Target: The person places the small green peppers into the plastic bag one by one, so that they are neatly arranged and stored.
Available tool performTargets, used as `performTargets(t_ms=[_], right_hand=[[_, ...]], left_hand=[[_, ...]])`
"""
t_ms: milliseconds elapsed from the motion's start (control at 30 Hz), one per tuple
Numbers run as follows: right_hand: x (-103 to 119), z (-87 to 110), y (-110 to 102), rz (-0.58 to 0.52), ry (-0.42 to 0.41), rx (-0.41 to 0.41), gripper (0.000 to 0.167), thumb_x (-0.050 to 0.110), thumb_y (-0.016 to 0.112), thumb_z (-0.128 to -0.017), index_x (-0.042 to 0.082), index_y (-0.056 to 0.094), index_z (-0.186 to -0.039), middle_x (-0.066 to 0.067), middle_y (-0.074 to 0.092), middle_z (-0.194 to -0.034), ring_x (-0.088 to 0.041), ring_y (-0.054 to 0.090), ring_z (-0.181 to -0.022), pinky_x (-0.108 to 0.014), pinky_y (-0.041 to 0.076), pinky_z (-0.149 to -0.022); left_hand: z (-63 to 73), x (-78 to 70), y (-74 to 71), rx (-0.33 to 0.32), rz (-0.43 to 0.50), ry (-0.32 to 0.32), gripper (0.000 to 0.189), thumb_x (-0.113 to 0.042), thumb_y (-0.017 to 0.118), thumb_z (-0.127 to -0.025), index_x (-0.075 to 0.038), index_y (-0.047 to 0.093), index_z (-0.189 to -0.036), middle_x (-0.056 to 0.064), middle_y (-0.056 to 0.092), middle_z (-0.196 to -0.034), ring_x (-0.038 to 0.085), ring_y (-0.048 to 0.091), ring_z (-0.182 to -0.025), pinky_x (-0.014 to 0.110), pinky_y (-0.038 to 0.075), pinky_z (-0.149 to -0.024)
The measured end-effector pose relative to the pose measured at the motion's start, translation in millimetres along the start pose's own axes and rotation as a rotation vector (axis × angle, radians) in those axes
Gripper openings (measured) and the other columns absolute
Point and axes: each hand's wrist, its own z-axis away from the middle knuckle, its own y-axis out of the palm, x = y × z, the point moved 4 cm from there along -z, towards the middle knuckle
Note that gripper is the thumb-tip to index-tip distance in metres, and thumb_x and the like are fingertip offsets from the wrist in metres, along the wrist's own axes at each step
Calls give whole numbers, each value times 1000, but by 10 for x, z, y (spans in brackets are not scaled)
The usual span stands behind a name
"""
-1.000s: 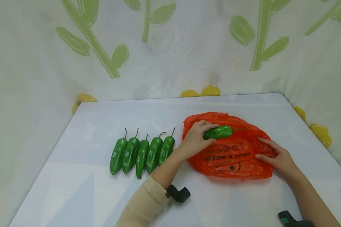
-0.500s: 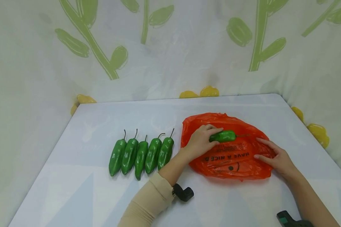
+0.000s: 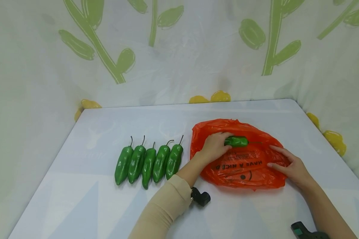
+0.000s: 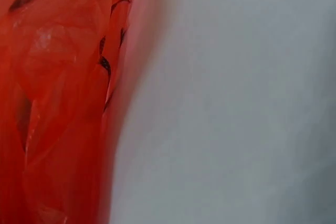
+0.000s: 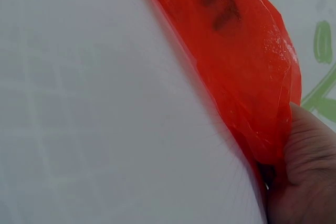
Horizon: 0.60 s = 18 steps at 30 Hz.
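One green chili pepper (image 3: 238,141), gripped in my left hand (image 3: 216,146), could snag if the red plastic bag (image 3: 264,176) slides under my wide-splayed right hand (image 3: 294,168).

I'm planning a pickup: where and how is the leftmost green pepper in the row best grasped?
Probably round its thick middle, from above and its free left side: the leftmost green pepper lies flat, with bare table to its left and the next pepper close on its right. The stem looks too thin.
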Motion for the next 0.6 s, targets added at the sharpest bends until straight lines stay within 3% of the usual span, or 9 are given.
performTargets(t_ms=[233,467,600], right_hand=[[14,-4,1,-10,-18,-4,62,25,63,-91,24,35,-147,3,34,-144,3,30,-118,-6,44,-78],[7,1,-7,4,1,-6,63,26,63,-91,25,35,-147,0,32,-147,-10,29,-127,-3,41,-78],[1,0,-8,-7,-3,-3,63,25,63,-91,25,35,-147,3,33,-146,-3,30,-123,-3,41,-79]], left_hand=[[-50,66,58,39,46,-30,45,-19,65,-90,-18,54,-133,-2,64,-119,9,58,-98,22,48,-88],[-40,91,94,46,110,-30,45,-19,66,-89,-18,54,-133,-4,63,-119,7,57,-100,22,47,-90],[-30,100,97,44,116,-41,45,-20,66,-89,-18,55,-132,-4,63,-120,7,57,-100,22,47,-90]])
